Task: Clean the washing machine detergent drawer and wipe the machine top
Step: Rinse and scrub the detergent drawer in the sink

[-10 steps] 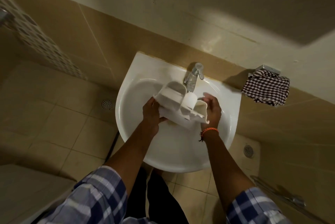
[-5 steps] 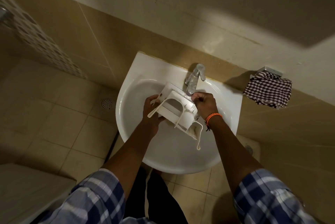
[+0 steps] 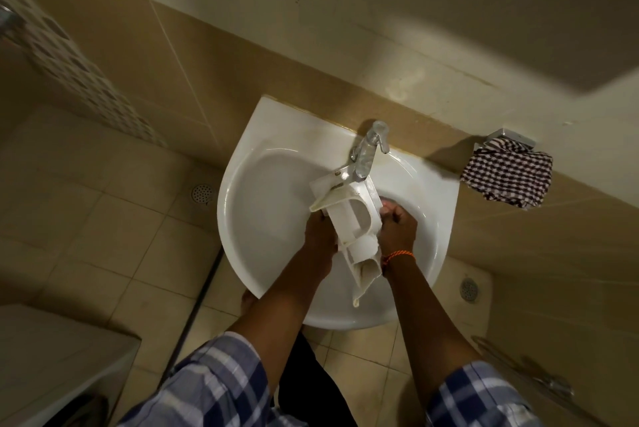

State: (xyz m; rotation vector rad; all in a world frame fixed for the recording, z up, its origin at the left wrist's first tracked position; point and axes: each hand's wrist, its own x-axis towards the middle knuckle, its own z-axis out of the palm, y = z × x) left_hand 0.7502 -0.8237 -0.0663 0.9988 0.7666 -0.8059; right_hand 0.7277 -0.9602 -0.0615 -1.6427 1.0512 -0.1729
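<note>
In the head view, the detergent drawer (image 3: 352,222) was held over the basin of the sink (image 3: 262,219), at the centre of the frame, its far end lying just under the tap (image 3: 368,150). It was gripped along its left edge by the left hand (image 3: 320,231), whose fingers were curled around the plastic. The right hand (image 3: 397,226) was pressed against the drawer's right side with its fingers curled in; whether the edge itself was clamped could not be told.

A slip was judged to be the main risk: wet plastic, held only at the edges, could be dropped into the hard basin and cracked. The far end could also be knocked against the tap if the drawer was tilted further. Whether water was running could not be told.

A checked cloth (image 3: 508,174) was hung on a wall holder at the right of the frame, well apart from the sink. Floor drains were seen at mid left (image 3: 202,192) and lower right (image 3: 469,289). A pale surface (image 3: 62,357), possibly the washing machine, was glimpsed at lower left. Nothing was seen between the hands and the cloth.
</note>
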